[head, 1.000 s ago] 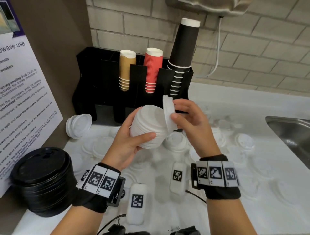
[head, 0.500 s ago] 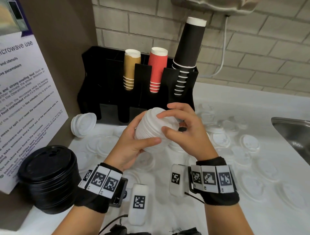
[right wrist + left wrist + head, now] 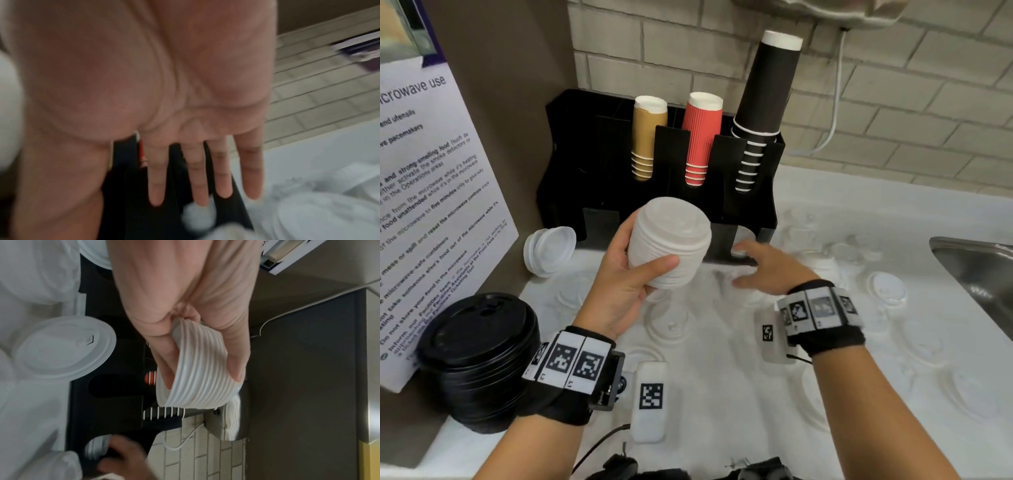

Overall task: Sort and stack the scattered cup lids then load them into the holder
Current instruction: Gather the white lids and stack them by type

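- The black holder (image 3: pixel 619 164) stands just behind both hands, and white lids (image 3: pixel 887 291) lie loose all over the counter (image 3: pixel 722 394) to the right hand's side: plenty left to sort
- The stack of white lids (image 3: pixel 671 246) has just gained one: the lid held at its top a second ago is now seated
- Left hand (image 3: pixel 619 284) grips that stack, thumb across the front, fingers curled round its ribbed side
- Right hand (image 3: pixel 767 270) has let go and reaches forward, fingers (image 3: pixel 220 183) straight and spread, holding nothing; likely after another lid
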Motion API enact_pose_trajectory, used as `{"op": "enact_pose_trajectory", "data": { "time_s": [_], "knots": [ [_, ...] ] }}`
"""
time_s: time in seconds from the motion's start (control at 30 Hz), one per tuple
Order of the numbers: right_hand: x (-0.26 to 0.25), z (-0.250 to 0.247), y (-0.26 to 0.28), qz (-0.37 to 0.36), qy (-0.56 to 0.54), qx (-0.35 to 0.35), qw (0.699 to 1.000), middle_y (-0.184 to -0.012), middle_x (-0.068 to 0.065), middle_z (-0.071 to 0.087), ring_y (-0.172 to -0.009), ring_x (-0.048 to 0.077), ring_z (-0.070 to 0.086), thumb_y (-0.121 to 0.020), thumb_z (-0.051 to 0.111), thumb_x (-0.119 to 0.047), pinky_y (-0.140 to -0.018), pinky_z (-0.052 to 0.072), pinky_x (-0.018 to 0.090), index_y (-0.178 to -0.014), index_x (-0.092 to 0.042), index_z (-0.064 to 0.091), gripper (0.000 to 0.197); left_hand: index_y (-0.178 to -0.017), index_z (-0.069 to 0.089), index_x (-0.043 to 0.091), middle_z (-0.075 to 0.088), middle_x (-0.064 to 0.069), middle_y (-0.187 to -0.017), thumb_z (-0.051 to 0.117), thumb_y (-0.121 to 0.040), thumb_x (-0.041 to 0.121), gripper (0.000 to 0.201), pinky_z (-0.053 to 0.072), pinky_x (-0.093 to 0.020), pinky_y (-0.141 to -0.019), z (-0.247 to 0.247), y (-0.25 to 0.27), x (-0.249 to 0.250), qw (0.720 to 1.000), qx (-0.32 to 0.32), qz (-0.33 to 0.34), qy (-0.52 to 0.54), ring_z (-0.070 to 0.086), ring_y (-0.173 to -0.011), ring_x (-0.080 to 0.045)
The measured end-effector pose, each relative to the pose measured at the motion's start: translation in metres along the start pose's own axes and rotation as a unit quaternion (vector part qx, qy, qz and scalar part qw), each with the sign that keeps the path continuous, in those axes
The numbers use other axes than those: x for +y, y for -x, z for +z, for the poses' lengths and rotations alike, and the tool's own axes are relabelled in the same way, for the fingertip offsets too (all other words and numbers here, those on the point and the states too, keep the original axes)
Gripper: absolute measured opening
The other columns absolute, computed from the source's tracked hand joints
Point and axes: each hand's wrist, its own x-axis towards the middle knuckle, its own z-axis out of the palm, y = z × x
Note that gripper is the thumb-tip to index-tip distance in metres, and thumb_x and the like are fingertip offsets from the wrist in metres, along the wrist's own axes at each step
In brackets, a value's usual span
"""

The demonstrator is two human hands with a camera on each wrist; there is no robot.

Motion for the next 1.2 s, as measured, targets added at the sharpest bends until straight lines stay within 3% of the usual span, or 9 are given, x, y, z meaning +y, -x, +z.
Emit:
{"op": "enact_pose_trajectory", "data": {
  "time_s": [0.1,0.27,0.4,0.53,0.63,0.7,0.83,1.0,1.2],
  "knots": [
    [-0.002,0.018,-0.018,0.025,0.126,-0.08,0.988,-0.145,0.007,0.034,-0.135,0.029,0.035,-0.079,0.074,-0.033,-0.105,0.037,0.037,-0.145,-0.035,0.033,0.078,-0.127,0.056,0.035,0.064,0.005,-0.127,0.098,-0.036,0.038,0.1,0.055,-0.023,-0.081,-0.001,-0.001,0.004,1.0,0.004,0.003,-0.003,0.061,-0.119,-0.015],
    [-0.004,0.023,-0.031,0.023,0.2,-0.095,0.975,-0.132,0.011,0.036,-0.123,0.036,0.041,-0.081,0.071,-0.026,-0.097,0.045,0.042,-0.136,-0.033,0.04,0.063,-0.128,0.055,0.033,0.062,0.003,-0.13,0.096,-0.043,0.027,0.094,0.054,-0.022,-0.082,-0.003,0.001,0.005,1.0,0.0,0.005,-0.016,0.06,-0.12,-0.016],
    [-0.005,-0.005,-0.025,-0.03,0.092,-0.048,0.994,-0.135,0.01,0.042,-0.126,0.031,0.041,-0.081,0.073,-0.035,-0.103,0.038,0.039,-0.134,-0.037,0.044,0.06,-0.128,0.054,0.034,0.062,0.005,-0.128,0.084,-0.052,0.019,0.083,0.055,-0.023,-0.08,-0.006,0.001,0.007,1.0,0.007,0.012,-0.017,0.06,-0.12,-0.016],
    [-0.016,-0.036,-0.017,-0.082,-0.04,0.007,0.996,-0.133,0.007,0.046,-0.122,0.024,0.046,-0.079,0.071,-0.047,-0.103,0.041,0.036,-0.136,-0.042,0.044,0.063,-0.129,0.054,0.034,0.064,0.007,-0.126,0.098,-0.038,0.034,0.1,0.055,-0.023,-0.08,-0.004,-0.001,0.01,1.0,0.001,0.011,-0.014,0.061,-0.119,-0.014],
    [-0.014,-0.034,-0.022,-0.045,0.058,0.014,0.997,-0.135,0.008,0.047,-0.123,0.027,0.048,-0.086,0.065,-0.045,-0.105,0.039,0.036,-0.137,-0.025,0.048,0.057,-0.13,0.053,0.034,0.064,0.007,-0.127,0.097,-0.038,0.035,0.102,0.055,-0.023,-0.08,-0.002,-0.003,0.009,1.0,0.0,0.006,-0.014,0.061,-0.119,-0.014],
    [-0.008,-0.023,-0.026,-0.008,0.139,-0.049,0.989,-0.143,0.006,0.046,-0.13,0.026,0.044,-0.086,0.067,-0.04,-0.108,0.036,0.035,-0.141,-0.018,0.045,0.063,-0.129,0.053,0.034,0.063,0.006,-0.128,0.096,-0.041,0.029,0.098,0.055,-0.023,-0.081,-0.002,-0.004,0.007,1.0,-0.001,0.003,-0.016,0.061,-0.12,-0.015],
    [-0.001,-0.001,-0.035,0.03,0.184,-0.143,0.972,-0.151,0.006,0.036,-0.136,0.025,0.039,-0.079,0.077,-0.032,-0.108,0.035,0.034,-0.149,-0.022,0.031,0.084,-0.13,0.053,0.034,0.064,0.007,-0.126,0.086,-0.055,0.016,0.084,0.055,-0.022,-0.081,-0.003,-0.006,0.005,1.0,0.002,0.005,-0.012,0.061,-0.12,-0.015],
    [0.005,0.016,-0.04,-0.001,0.169,-0.112,0.979,-0.135,0.01,0.047,-0.12,0.028,0.052,-0.073,0.081,-0.03,-0.096,0.043,0.035,-0.14,-0.028,0.04,0.079,-0.129,0.054,0.033,0.066,0.009,-0.123,0.095,-0.046,0.024,0.094,0.055,-0.022,-0.081,-0.004,-0.007,0.006,1.0,0.0,0.005,-0.006,0.062,-0.118,-0.014],
    [0.008,0.005,-0.03,-0.023,0.091,-0.067,0.993,-0.131,0.007,0.045,-0.113,0.027,0.052,-0.077,0.076,-0.029,-0.094,0.046,0.035,-0.136,-0.031,0.039,0.07,-0.13,0.053,0.034,0.065,0.007,-0.125,0.098,-0.041,0.035,0.099,0.056,-0.025,-0.081,-0.003,-0.01,0.01,1.0,-0.005,-0.002,0.011,0.062,-0.118,-0.016]
  ]
}}
